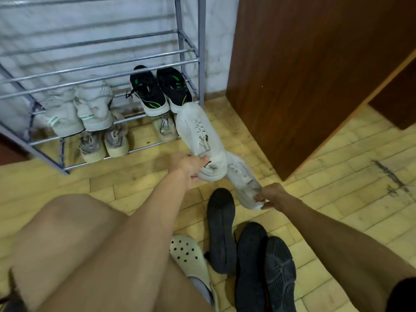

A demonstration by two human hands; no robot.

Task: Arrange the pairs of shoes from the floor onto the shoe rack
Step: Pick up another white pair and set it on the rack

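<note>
Two white lace-up sneakers are lifted by their heels: one points its toe at the right end of the grey metal shoe rack, the other trails nearer, to its right. The rack's low shelves hold white, black-and-green and beige pairs; three dark shoes lie sole-up on the near floor.

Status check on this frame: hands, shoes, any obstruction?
Left hand grips white sneaker by heel, toe at shoe rack. Right hand grips second white sneaker. Dark shoes remain on floor. Nothing blocking.
</note>
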